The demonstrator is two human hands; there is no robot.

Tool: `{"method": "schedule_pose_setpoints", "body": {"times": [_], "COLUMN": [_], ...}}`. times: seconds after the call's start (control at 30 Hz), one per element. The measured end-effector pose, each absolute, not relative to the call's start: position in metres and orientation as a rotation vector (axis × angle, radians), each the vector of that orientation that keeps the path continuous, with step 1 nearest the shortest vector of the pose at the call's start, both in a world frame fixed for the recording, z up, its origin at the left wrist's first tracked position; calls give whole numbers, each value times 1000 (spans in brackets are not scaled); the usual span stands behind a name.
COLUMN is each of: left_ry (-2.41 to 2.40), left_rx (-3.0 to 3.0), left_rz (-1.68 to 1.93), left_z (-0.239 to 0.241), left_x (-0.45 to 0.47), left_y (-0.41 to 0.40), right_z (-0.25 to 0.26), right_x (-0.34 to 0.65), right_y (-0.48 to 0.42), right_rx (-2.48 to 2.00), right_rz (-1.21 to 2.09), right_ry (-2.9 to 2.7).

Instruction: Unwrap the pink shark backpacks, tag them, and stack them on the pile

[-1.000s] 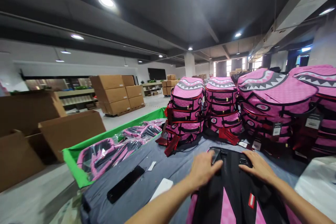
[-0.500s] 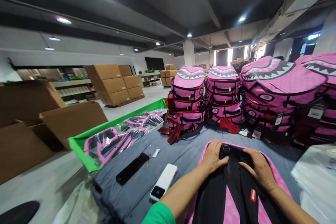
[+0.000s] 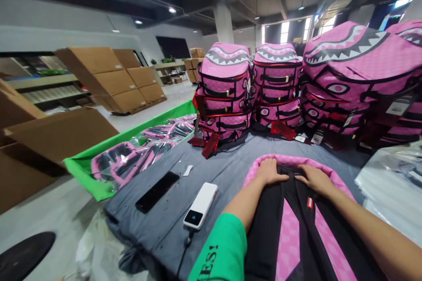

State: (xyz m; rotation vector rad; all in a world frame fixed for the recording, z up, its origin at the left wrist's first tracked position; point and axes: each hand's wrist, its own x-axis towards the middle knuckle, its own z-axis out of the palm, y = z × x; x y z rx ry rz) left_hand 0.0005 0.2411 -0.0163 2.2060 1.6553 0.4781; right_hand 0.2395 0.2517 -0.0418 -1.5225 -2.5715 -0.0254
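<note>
A pink and black backpack [image 3: 286,237] lies on the grey cloth-covered table in front of me, its black straps facing up. My left hand [image 3: 268,172] grips the upper left of it, just inside the pink top edge, thumb pointing inward. My right hand [image 3: 314,178] grips the upper right the same way, its thumb near the black strap tops. The fingertips of both hands are partly hidden in the bag's upper part. A small red label [image 3: 310,203] shows on the right strap.
Stacked pink shark-mouth backpacks [image 3: 226,72] line the table's far side. To the left lie a white power bank [image 3: 201,204] with a cable and a black phone [image 3: 157,192]. A green-sided bin [image 3: 87,189] holds bagged backpacks. Clear plastic bags [image 3: 392,180] lie right; cardboard boxes [image 3: 114,83] stand behind.
My view has tilted down. Both hands have shifted on the backpack's top, where the pink edge now bulges up beyond them. The black buckles seen earlier by my hands no longer show.
</note>
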Motion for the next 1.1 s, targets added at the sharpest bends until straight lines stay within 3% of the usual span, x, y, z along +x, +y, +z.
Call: {"method": "schedule_pose_setpoints", "body": {"times": [0.13, 0.47, 0.7, 0.93, 1.1], "left_ry": [1646, 1467, 1621, 1689, 1794], "left_rx": [2156, 2072, 2054, 2112, 2176], "left_rz": [458, 250, 496, 582, 647], "left_z": [-3, 3, -8, -28, -44], "left_x": [8, 38, 35, 37, 41], "left_y": [241, 136, 135, 149, 164], "right_z": [-42, -30, 8, -9, 1], "right_x": [224, 208, 254, 268, 258], "right_y": [271, 268, 283, 350, 318], "right_rx": [-1659, -1617, -1523, -1761, -1727], "right_rz": [-175, -354, -261, -11, -69], "right_ry": [-2522, -2460, -2519, -2527, -2471]}}
